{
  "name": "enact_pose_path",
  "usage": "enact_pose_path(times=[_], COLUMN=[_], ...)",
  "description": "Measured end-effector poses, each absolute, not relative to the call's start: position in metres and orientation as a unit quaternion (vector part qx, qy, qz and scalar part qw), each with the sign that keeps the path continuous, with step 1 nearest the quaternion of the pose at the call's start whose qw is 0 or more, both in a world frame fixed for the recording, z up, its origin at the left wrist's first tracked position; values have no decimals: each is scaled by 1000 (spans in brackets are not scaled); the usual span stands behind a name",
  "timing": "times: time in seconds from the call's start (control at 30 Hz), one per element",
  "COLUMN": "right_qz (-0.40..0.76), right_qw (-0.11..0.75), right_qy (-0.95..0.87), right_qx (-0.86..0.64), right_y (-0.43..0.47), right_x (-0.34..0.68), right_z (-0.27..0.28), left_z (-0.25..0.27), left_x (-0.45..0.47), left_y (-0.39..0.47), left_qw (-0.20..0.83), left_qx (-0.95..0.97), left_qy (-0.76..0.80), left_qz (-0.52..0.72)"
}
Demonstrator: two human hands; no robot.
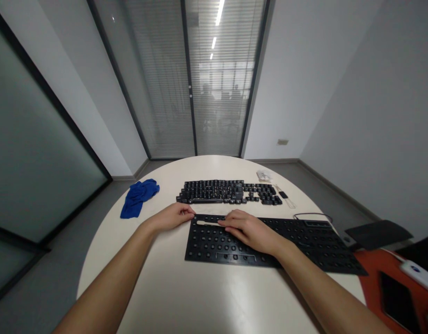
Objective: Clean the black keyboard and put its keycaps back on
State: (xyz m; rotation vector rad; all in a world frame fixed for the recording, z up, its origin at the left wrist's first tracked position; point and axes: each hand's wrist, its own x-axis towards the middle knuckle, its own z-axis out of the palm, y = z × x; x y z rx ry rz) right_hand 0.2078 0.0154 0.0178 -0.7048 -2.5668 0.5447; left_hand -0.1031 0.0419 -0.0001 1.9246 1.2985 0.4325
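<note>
A black keyboard (207, 241) with its keycaps off lies slightly askew across the table, bare switch posts showing. My left hand (172, 216) is at its far left corner, thumb and fingertips closed together on the edge. In my right hand (247, 227) is a slim pale brush (207, 223), shaped like a toothbrush, with its wider end pointing left over the upper rows of switches. That hand's fingers wrap the handle and hide part of it, and the palm covers the middle of the keyboard. Loose black keycaps (214, 190) lie behind in keyboard order.
A crumpled blue cloth (139, 197) lies at the left. Behind the keyboard's right half are a wire keycap puller (283, 195), a small clear bag (263, 175) and a black cable (313, 214). A phone (398, 297) rests on a red seat beside the round table (214, 297).
</note>
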Motion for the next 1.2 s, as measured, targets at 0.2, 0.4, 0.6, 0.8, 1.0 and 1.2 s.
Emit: enact_pose_path(times=[0.2,0.4,0.6,0.8,1.0,1.2], right_qz=[213,226,227,222,226,238], right_qw=[214,206,207,206,201,205], right_qy=[-922,-923,-921,-920,-923,-924], right_qx=[-241,-233,-240,-248,-237,-218], right_y=[12,8,10,9,9,9], right_x=[202,198,199,200,199,202], right_z=[19,18,17,19,19,22], left_z=[1,4,1,0,3,3], left_x=[-102,-100,-102,-102,-101,-99], left_y=[43,42,43,44,43,41], left_qw=[382,379,367,372,374,376], left_qx=[752,752,758,754,753,750], left_qy=[509,510,513,515,517,518], left_qz=[173,174,169,167,163,166])
